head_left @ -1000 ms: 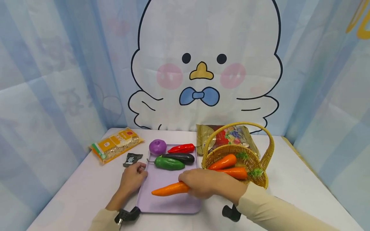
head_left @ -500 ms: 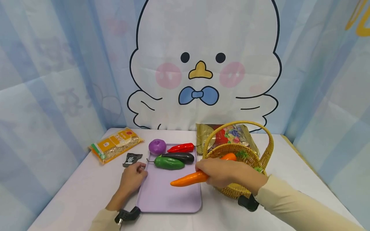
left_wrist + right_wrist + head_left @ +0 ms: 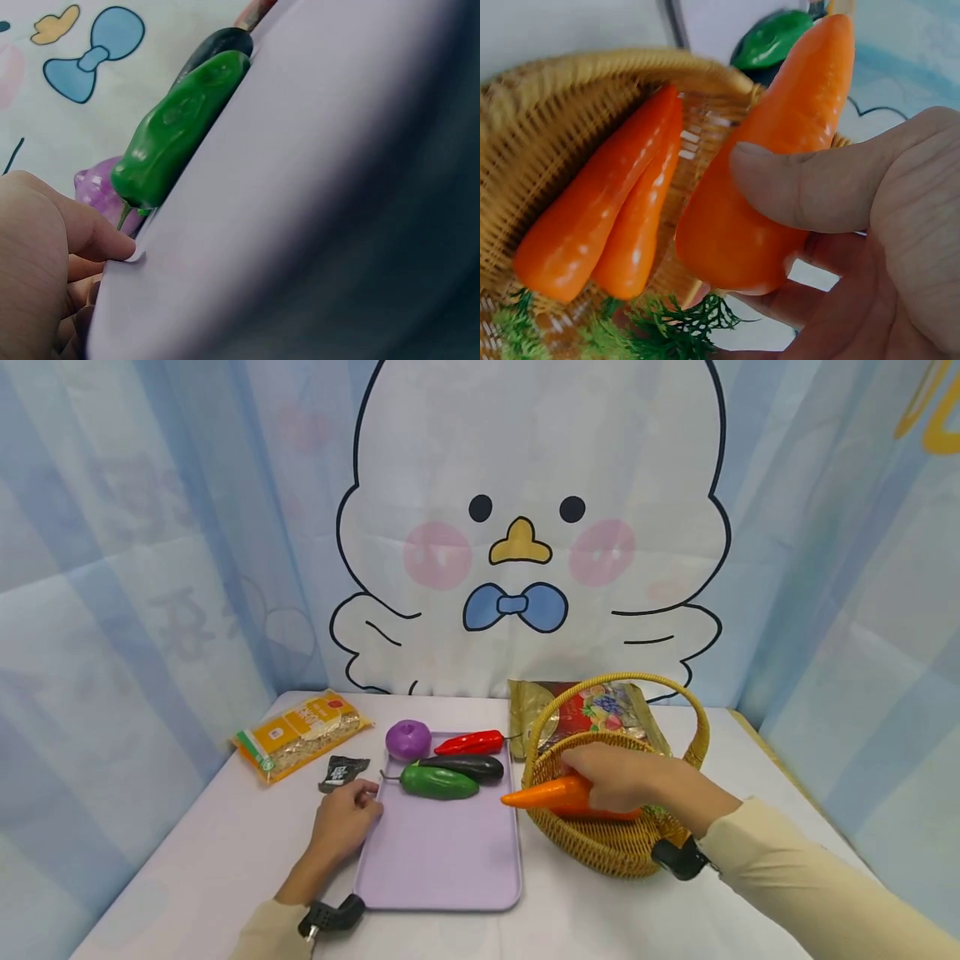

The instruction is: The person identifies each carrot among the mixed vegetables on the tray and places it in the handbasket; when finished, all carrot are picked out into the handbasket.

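Observation:
My right hand (image 3: 622,777) grips an orange carrot (image 3: 735,232) and holds it over the wicker basket (image 3: 600,856), its pointed end toward the tray. Two more carrots with green tops lie inside; the right wrist view shows one carrot (image 3: 577,217) beside the other (image 3: 641,232). My left hand (image 3: 341,822) pinches the left rim of a pale purple tray (image 3: 442,860), thumb on top. Toward the tray's far end are a green pepper (image 3: 438,782), a dark eggplant (image 3: 483,767) and a red chili pepper (image 3: 472,743). A purple onion (image 3: 408,740) sits at its far left corner.
An orange-and-clear food bag (image 3: 303,735) lies at the back left, with a small black packet (image 3: 343,772) nearer the left hand. Behind the basket is a gold and red bag (image 3: 592,714). The basket's tall handle (image 3: 630,677) arches above it. Curtains surround the white table (image 3: 217,868).
My right hand has moved right with the carrot, from above the tray to over the basket. My left hand stays at the tray's rim.

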A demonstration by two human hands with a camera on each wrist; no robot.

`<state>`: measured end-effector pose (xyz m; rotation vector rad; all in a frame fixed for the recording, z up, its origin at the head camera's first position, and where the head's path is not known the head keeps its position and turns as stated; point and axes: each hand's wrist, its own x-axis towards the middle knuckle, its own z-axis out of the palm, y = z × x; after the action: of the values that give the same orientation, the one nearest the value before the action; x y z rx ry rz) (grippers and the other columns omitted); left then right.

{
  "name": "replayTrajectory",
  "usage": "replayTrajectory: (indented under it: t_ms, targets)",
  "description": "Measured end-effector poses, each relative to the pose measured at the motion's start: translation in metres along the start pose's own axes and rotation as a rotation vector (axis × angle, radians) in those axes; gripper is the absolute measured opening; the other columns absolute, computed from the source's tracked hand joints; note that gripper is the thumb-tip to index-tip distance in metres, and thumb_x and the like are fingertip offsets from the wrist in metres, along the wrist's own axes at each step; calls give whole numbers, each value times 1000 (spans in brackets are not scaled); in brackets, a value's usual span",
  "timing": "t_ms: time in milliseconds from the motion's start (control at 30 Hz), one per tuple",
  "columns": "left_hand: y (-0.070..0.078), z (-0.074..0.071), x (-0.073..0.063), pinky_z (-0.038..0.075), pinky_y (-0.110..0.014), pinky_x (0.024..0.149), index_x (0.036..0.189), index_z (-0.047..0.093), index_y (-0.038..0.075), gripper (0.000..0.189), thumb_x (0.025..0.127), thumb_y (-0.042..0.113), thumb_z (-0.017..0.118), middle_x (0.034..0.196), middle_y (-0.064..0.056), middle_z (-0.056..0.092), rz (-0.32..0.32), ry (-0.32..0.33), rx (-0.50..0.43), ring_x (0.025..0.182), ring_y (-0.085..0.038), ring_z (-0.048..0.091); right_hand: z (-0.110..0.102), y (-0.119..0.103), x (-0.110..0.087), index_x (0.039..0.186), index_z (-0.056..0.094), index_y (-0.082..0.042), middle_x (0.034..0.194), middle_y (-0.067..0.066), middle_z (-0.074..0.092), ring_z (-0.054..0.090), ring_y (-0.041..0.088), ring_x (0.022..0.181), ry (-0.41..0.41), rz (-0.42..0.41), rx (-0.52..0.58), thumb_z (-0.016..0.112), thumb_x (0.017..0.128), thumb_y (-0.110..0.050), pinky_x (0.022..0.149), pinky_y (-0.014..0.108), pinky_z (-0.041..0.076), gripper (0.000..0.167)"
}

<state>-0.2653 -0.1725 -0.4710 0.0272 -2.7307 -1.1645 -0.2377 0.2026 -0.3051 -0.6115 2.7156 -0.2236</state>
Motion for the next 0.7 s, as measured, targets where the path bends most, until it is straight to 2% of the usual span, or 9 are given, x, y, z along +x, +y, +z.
replayTrajectory:
  t_ms: [333,533,700]
  targets:
    - [0,0,0,40,-32,65,113,71,2,32,83,10,64,78,-2,61,2,8,3,68,-17,51,0,23,1,112,59,-9,94,4,57,53,22,88,-38,61,12,65,85,4,84,42,50,31]
    - [0,0,0,40,-32,65,113,71,1,33,83,10,64,78,-2,61,-8,4,3,68,-17,51,1,30,0,117,60,-6,96,5,57,53,24,90,-79,119,-7,63,89,-2,86,44,48,29]
    - [1,0,0,40,-32,66,114,71,2,33,83,11,64,78,-2,61,-7,2,1,68,-17,51,4,36,-2,111,60,-7,92,6,56,52,24,88,-110,155,-24,62,90,-4,83,44,46,21]
